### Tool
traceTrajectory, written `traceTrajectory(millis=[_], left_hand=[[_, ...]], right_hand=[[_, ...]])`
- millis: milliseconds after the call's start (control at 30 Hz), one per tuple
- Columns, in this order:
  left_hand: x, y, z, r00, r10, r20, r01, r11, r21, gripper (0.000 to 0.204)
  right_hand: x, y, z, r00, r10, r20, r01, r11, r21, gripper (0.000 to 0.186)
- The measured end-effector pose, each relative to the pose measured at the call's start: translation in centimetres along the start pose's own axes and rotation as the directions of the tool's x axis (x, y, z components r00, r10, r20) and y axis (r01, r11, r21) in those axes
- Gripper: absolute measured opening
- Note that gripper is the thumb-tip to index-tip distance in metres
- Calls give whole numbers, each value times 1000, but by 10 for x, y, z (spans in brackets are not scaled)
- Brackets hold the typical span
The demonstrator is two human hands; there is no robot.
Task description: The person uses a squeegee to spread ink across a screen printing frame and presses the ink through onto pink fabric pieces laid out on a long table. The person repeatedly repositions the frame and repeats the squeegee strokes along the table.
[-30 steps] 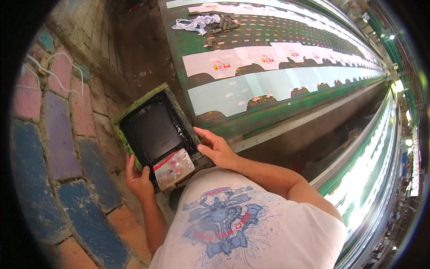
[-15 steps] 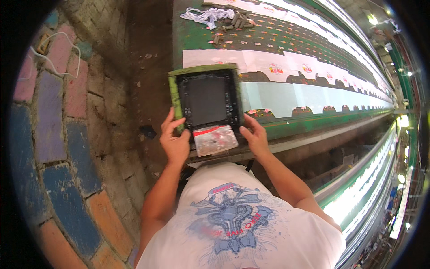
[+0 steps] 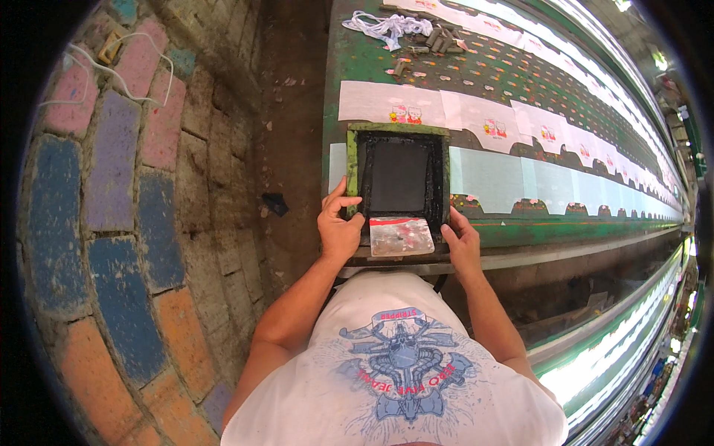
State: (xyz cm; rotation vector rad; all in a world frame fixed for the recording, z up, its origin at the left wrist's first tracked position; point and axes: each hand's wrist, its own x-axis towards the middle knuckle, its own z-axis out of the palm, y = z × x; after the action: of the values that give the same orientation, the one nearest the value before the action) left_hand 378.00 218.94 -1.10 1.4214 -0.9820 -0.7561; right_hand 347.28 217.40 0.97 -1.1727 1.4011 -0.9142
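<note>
A screen-printing frame [image 3: 352, 160] with green-painted wooden edges and a dark mesh lies at the near left end of the long green table [image 3: 491, 221]. My left hand [image 3: 342, 227] grips its left side, fingers bent around the edge. My right hand [image 3: 462, 241] holds the right side near the lower corner. Inside the frame's near end rests a flat whitish squeegee [image 3: 401, 239] with a red stripe, smeared with stains; neither hand holds it. The frame covers part of the row of pale blue fabric pieces [image 3: 487, 181]. What lies directly beneath it is hidden.
White fabric pieces [image 3: 381, 97] with pink cartoon prints line the table beyond the frame. A bundle of white cord [image 3: 387, 28] and several dark cylindrical pieces [image 3: 444, 39] sit farther back. Left of the table run a dirt floor strip [image 3: 290, 149] and a painted block wall [image 3: 108, 163].
The frame has moved right and turned from a slight tilt to squarer with the table, both hands keeping their grip. My view has shifted left, and the far prints beyond the frame now show.
</note>
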Motion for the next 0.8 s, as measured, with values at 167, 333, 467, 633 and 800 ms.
traceTrajectory(millis=[167, 333, 467, 633, 800], left_hand=[[2, -12, 1, 999, -54, 3, 54, 998, -14, 35], [4, -21, 2, 995, -90, 35, 93, 990, -104, 37], [6, -10, -1, 988, -146, 50, 151, 979, -136, 37], [8, 1, -4, 982, -183, 43, 187, 975, -121, 36], [4, -1, -9, 984, -175, 34, 176, 983, -49, 35]], right_hand=[[-19, -39, -2, 902, -432, 3, 364, 756, -544, 50], [-42, -80, 17, 733, -561, 383, 677, 553, -486, 48], [-31, -90, 29, 632, -564, 532, 771, 385, -508, 49], [-3, -86, 30, 522, -608, 598, 851, 334, -404, 44], [19, -103, 30, 485, -510, 710, 874, 285, -392, 42]])
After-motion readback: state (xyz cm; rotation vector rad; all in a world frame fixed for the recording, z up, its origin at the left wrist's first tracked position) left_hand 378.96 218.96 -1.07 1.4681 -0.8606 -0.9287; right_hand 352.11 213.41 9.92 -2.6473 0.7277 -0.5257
